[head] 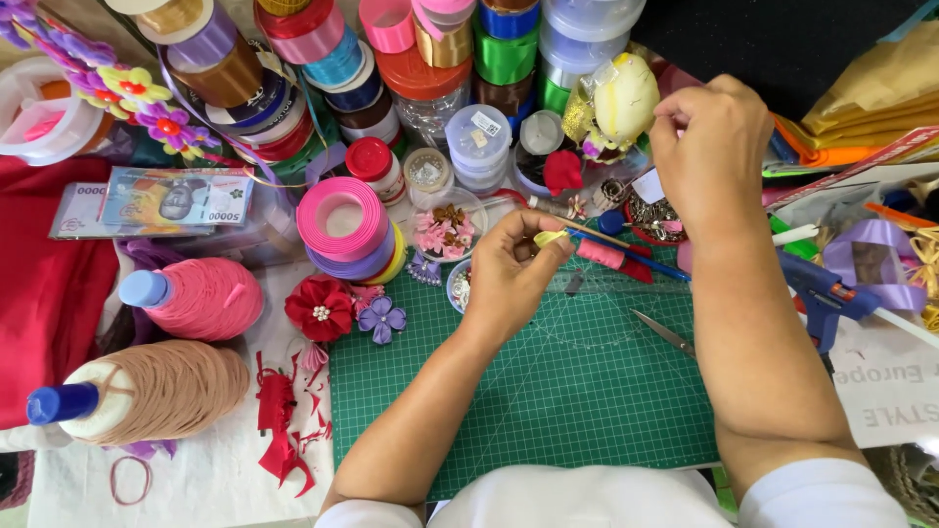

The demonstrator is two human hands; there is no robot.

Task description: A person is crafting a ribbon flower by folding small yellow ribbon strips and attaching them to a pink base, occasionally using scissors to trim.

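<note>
- The left hand (509, 266) hovers over the far edge of the green gridded cutting mat (548, 391), its fingers pinched narrow on a small folded piece of yellow ribbon (550, 238).
- The right hand (712, 147) is raised above the mat's far right corner, thumb and fingertips closed tight on something too fine to make out (probably thread or a needle, though I cannot tell which).
- Just beyond the yellow piece lie a thin wooden stick and a small pink spool (600, 253), close enough that a stray thread could snag on them, to my eye.
- A pair of open steel scissors (665, 332) rests on the mat under the right forearm; lowering that arm carelessly risks a nick.
- The blue hot-glue gun (827, 298) sits at the mat's right edge, beside the right wrist; if it is warm, a brush against the nozzle could burn.
- The pinch on the ribbon looks light, so a sharp tug from the right hand might pull the fold open or drop the piece among the small dish of pink fabric flowers (445, 230) nearby.
</note>
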